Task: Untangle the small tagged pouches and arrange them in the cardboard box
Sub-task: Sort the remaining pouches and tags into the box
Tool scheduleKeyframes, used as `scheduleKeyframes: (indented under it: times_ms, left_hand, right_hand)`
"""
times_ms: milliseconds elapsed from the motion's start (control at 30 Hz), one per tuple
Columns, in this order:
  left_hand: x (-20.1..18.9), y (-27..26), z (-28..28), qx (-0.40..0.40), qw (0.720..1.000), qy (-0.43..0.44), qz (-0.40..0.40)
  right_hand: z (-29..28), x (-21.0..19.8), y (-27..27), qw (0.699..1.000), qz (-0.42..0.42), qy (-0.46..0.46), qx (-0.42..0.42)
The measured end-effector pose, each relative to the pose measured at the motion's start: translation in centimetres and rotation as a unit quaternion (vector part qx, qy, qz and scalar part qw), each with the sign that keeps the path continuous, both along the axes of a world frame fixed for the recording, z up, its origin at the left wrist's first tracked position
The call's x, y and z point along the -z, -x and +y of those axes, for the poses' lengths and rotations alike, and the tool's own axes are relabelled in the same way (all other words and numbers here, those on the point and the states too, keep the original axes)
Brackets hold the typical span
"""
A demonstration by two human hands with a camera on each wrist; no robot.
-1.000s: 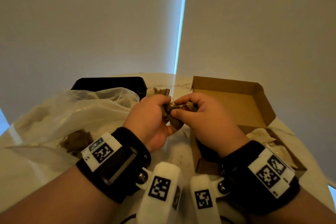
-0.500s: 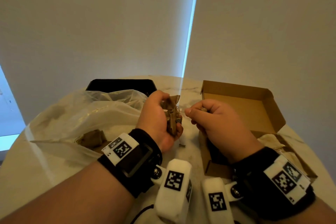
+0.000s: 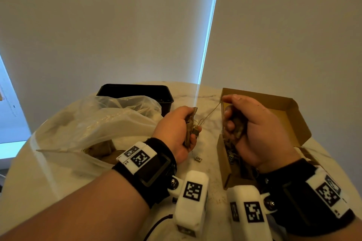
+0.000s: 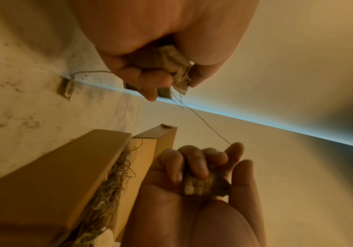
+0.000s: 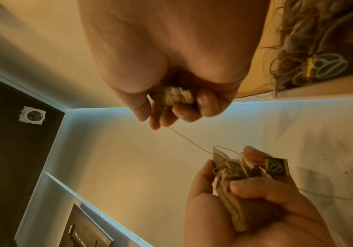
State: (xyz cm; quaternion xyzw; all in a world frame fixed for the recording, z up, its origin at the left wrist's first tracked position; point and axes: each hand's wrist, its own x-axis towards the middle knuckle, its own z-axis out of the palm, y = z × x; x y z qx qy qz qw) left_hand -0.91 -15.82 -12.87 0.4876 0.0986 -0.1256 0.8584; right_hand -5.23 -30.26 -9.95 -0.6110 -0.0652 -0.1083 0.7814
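My left hand (image 3: 191,126) grips a bunch of brown tagged pouches (image 3: 189,127) above the table, its fingers curled round them (image 5: 230,177). A dark tag (image 5: 276,167) sticks out of the bunch. My right hand (image 3: 235,121) holds one pouch (image 4: 201,184) in its curled fingers over the left wall of the cardboard box (image 3: 293,115). Its thumb and forefinger pinch a thin string (image 3: 210,112). The string runs taut from the bunch to that hand. A loose tag (image 3: 198,158) dangles below the left hand. Tangled strings and tags (image 4: 110,188) lie in the box.
A crumpled clear plastic bag (image 3: 101,123) with more brown pouches (image 3: 101,147) lies on the left of the round marble table (image 3: 207,92). A black tray (image 3: 135,93) stands behind it. The box's lid flap (image 3: 299,123) stands up on the right.
The hands have drawn apart: the right hand moved right, over the box, with one pouch, and the string between it and the left hand's bunch has pulled taut.
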Motion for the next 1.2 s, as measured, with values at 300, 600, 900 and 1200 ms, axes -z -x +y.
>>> scheduleKeyframes:
  times_ms: [300,600,900,1200]
  left_hand:
    - [0.2,-0.3,0.0,-0.041,0.992,-0.068,-0.095]
    - [0.8,-1.1,0.7,-0.058,0.928,-0.269,-0.252]
    - [1.6,-1.4,0.6,-0.047,0.920,-0.293,-0.255]
    - [1.9,-2.0,0.9,-0.060,0.900,-0.345,-0.260]
  right_hand:
    - [-0.1,-0.2,-0.1,0.998,-0.044,-0.048,0.018]
    - [-0.6,-0.5,-0.1,0.994,-0.062,-0.087,0.007]
    - [-1.2,-0.6,-0.1,0.989,-0.088,-0.117,-0.016]
    - [-1.4,-0.8,-0.1,0.985,-0.104,-0.141,-0.006]
